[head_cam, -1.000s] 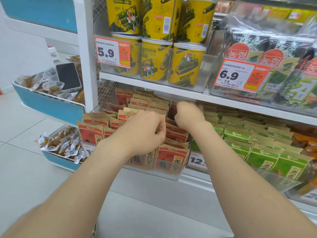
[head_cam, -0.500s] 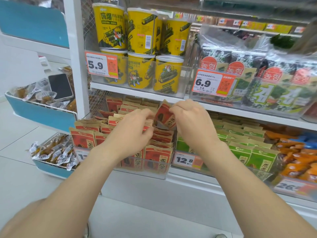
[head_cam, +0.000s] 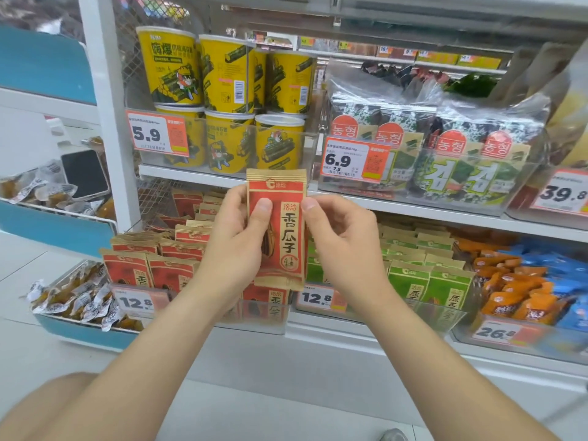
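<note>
A red and tan seed packet stands upright in front of the shelves, its printed face toward me. My left hand grips its left edge, thumb pressed on the front. My right hand pinches its right edge with thumb and fingers. Below and behind sits a clear bin with several more red packets in rows.
Green packets fill the bin to the right, orange and blue ones further right. Yellow tubs and seaweed bags stand on the shelf above. A blue side rack at left carries small snacks and a phone.
Both hands lifted one red packet out of the bin and turned it upright, facing me. The view tilted up and back from the shelf.
</note>
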A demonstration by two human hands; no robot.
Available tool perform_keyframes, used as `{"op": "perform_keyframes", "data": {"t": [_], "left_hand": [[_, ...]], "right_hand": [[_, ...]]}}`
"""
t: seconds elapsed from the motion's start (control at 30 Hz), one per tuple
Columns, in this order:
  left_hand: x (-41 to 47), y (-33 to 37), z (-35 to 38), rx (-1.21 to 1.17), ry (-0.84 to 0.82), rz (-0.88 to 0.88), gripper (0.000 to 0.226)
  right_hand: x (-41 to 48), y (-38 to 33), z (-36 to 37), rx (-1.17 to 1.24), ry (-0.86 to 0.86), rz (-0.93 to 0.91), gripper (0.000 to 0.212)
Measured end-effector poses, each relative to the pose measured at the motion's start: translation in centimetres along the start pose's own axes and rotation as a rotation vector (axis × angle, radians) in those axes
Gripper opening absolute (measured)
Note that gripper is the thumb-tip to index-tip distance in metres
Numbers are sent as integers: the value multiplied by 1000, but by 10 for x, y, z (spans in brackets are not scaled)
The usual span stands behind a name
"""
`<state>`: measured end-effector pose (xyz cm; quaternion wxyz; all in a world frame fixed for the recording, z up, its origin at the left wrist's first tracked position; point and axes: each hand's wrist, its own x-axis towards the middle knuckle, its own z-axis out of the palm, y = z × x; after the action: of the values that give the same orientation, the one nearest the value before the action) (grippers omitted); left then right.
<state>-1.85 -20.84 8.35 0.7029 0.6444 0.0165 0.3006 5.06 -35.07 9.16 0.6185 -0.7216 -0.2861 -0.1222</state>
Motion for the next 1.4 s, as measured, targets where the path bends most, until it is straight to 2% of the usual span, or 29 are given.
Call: {"op": "perform_keyframes", "data": {"t": [0.1, 0.17, 0.23, 0.33, 0.43, 0.53, 0.6, 0.7, 1.1, 1.17, 1.27, 1.4], "left_hand": [[-1, -10, 6, 76, 90, 13, 35], [-1, -18, 7, 291, 130, 99, 32], [-3, -22, 11, 500, 118, 165, 21], [-7, -20, 21, 565, 42, 155, 16], [-7, -19, 25, 408, 0, 117, 13], [-5, -15, 26, 73, -33, -75, 14], [-6, -13, 29, -88, -55, -138, 19], [-7, -13, 30, -147, -49, -135, 20], [-10, -9, 26, -194, -35, -208, 16], [-10, -6, 26, -215, -26, -213, 18], [-7, -5, 25, -273, 25, -212, 18], [-3, -2, 19, -391, 110, -213, 26]], "right_hand": [[-1, 3, -1, 12, 18, 51, 13], [-3, 5, 1, -55, 60, 67, 13], [-6, 8, 3, -147, 113, 80, 15], [-8, 9, 6, -156, 166, 104, 15], [-9, 6, 6, 62, 174, 153, 13], [-8, 3, 4, 332, 112, 267, 13], [-8, 2, 4, 426, 61, 313, 17], [-9, 3, 7, 504, 4, 359, 15], [-10, -1, 8, 444, -22, 360, 8], [-10, -2, 6, 390, -72, 323, 5], [-9, -3, 5, 243, -210, 264, 16], [-9, 2, -1, 96, -408, 299, 37]]}}
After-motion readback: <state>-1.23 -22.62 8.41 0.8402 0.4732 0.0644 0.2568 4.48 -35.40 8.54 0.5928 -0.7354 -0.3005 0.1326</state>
